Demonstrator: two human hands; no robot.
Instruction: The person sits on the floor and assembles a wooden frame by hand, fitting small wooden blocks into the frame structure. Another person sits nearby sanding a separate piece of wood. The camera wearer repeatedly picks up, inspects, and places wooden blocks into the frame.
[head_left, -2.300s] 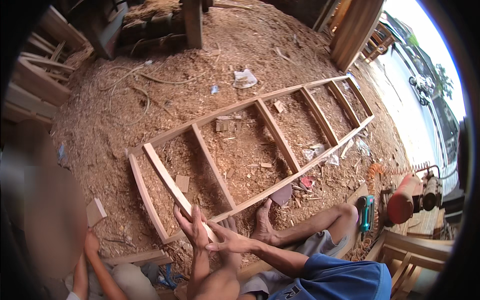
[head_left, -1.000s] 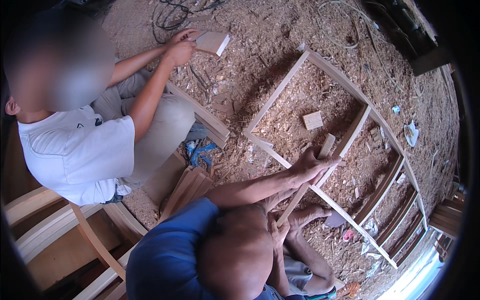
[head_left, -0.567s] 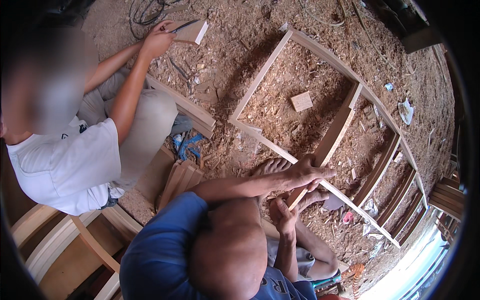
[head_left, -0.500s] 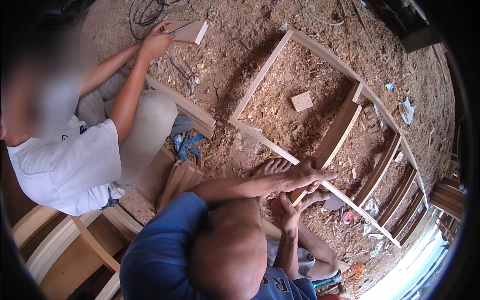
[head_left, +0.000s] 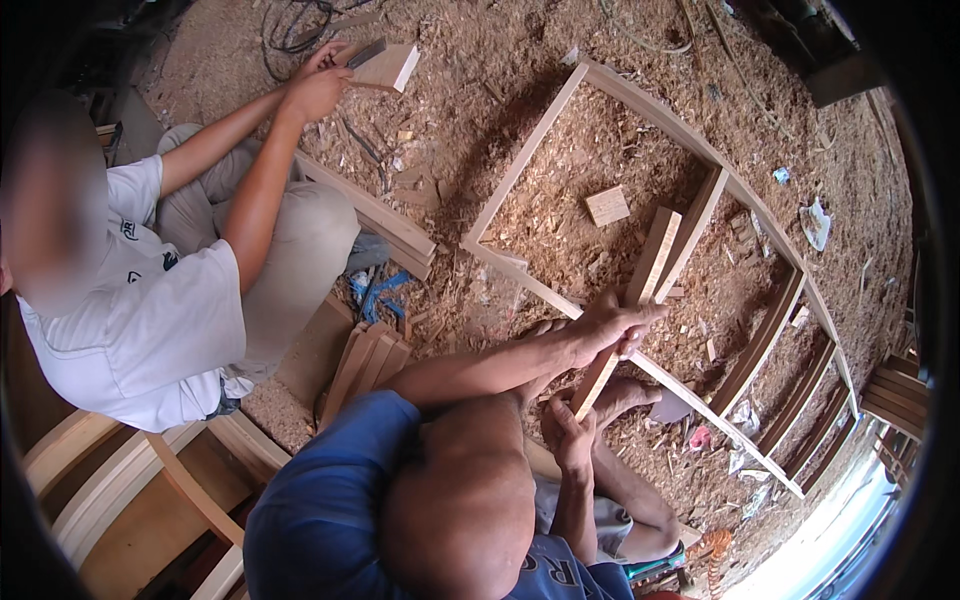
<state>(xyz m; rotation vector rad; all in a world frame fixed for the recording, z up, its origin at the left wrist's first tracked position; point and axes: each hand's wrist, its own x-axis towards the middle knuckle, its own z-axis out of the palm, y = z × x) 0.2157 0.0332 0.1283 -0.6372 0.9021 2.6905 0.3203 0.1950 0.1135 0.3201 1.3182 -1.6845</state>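
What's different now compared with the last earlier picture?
The wooden bar's far end has swung left, away from the rung; left hand and right hand still grip it. The co-worker's head has drawn back. The frame stayed put.

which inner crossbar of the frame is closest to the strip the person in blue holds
The leftmost inner crossbar: the held strip partly overlaps it in view; the others sit farther right.

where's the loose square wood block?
Head view, upper right of centre: the block lies on wood shavings inside the frame, left of the hand-held strip.
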